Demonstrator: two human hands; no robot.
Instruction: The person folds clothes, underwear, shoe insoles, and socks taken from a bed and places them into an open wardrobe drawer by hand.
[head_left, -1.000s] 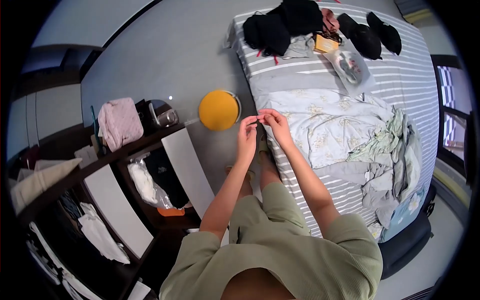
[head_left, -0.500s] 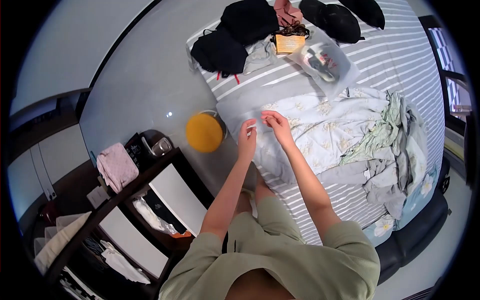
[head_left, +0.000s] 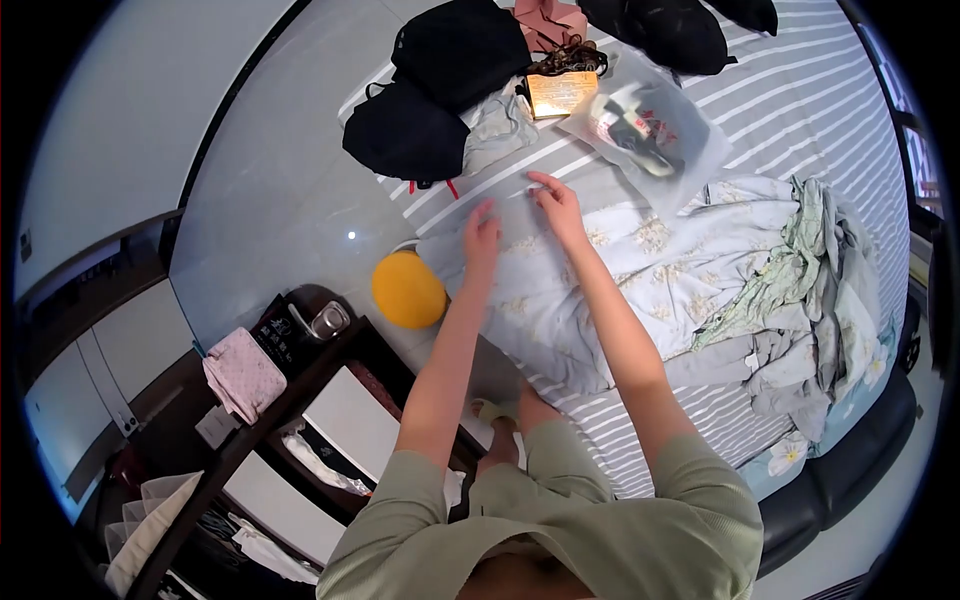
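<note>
Both hands are held over the near-left part of a pale floral quilt (head_left: 650, 235) that lies on the striped bed. My left hand (head_left: 482, 232) is near the quilt's left side, fingers loosely bent and nothing visible in them. To its right, my right hand (head_left: 557, 208) has its index finger stretched forward and the others apart, with nothing held. Whether either hand touches the cloth I cannot tell. A crumpled light green cloth (head_left: 770, 290) and bunched grey fabric (head_left: 800, 350) form the quilt's right end.
Across the bed (head_left: 570, 155) lie a black bag (head_left: 460, 50), a smaller black bag (head_left: 405, 135), an orange box (head_left: 562, 94), a translucent plastic bag (head_left: 655, 130) and black caps (head_left: 670, 40). A yellow stool (head_left: 408, 290) stands at left, near a dark shelf unit (head_left: 290, 390) holding clothes.
Both hands have moved forward over the quilt, and the right fingers have spread. The view has shifted, so the bed's far items sit further left. The quilt's near-left part now reaches further left.
</note>
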